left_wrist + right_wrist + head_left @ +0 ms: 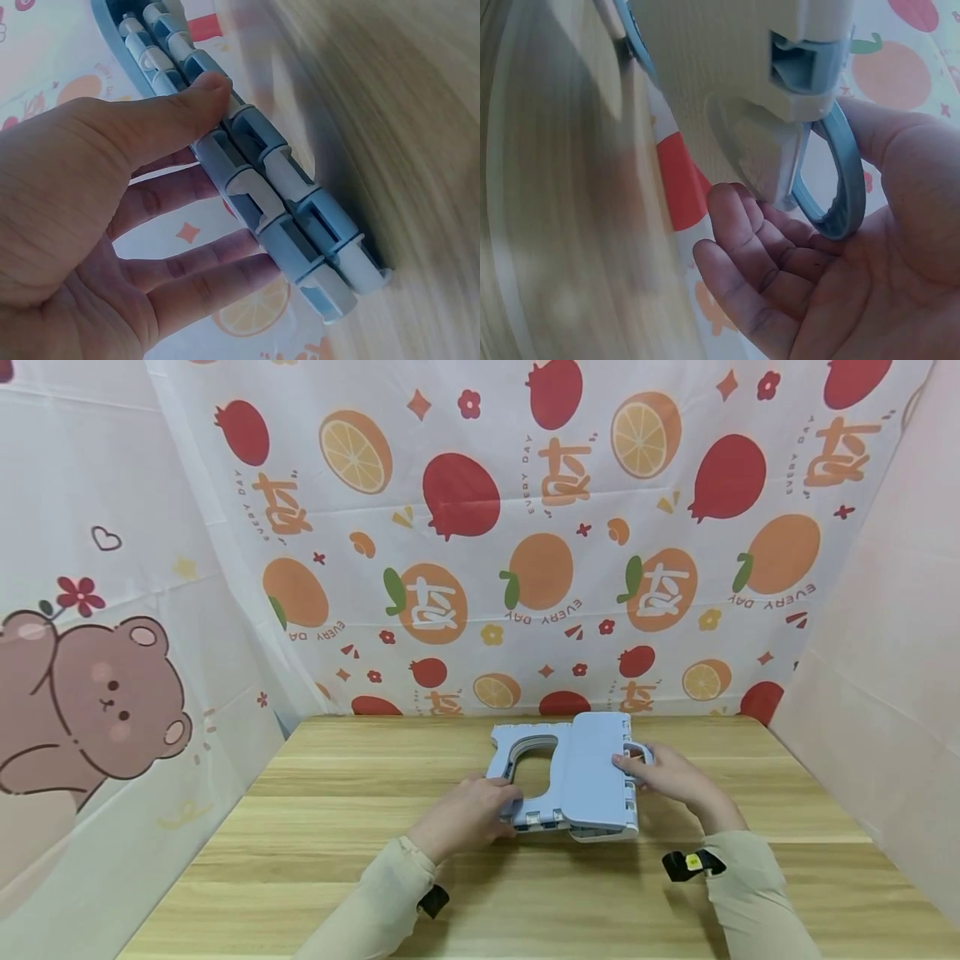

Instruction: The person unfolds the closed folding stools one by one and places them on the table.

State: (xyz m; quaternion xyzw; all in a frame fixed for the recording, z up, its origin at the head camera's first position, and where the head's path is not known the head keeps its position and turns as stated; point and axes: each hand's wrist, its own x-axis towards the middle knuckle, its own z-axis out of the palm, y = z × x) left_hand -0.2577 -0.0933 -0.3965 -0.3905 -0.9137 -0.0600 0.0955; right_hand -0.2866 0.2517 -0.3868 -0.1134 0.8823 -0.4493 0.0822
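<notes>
A light blue folding step stool point(600, 768), folded nearly flat, is held between both hands over the wooden table in the head view. An arched opening shows between its legs on the left side. My left hand point(472, 814) grips the leg end, thumb on one side and fingers on the other. The left wrist view shows two rows of blue and white hinge knuckles point(277, 180) under that thumb. At the opposite end, my right hand point(675, 777) holds the stool beside its carry handle point(851, 180). That blue loop lies between the thumb and curled fingers.
Beneath the stool is the wood-grain table point(337, 827). A fruit-print curtain point(495, 635) hangs behind it, with a bear-print curtain point(45, 568) on the left and a pale curtain point(870, 693) on the right. Black straps circle both wrists.
</notes>
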